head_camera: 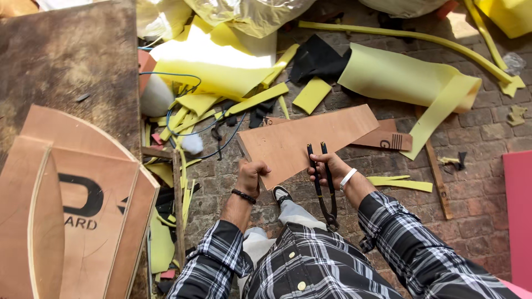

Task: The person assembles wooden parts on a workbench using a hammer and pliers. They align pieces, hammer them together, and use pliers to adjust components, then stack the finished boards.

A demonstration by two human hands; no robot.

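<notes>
Left hand pinches the near corner of the brown board piece, fingers clamped on its edge. Right hand grips black shears just beside it; the blade tips vanish against the board, handles trailing back over the lap.

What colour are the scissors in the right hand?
The scissors in the right hand are black, seen best in the head view.

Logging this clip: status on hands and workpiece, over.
Left hand grips brown board sheet at its near corner. Right hand holds black shears, blades on the sheet's edge. Yellow foam scraps litter the brick floor beyond.
</notes>
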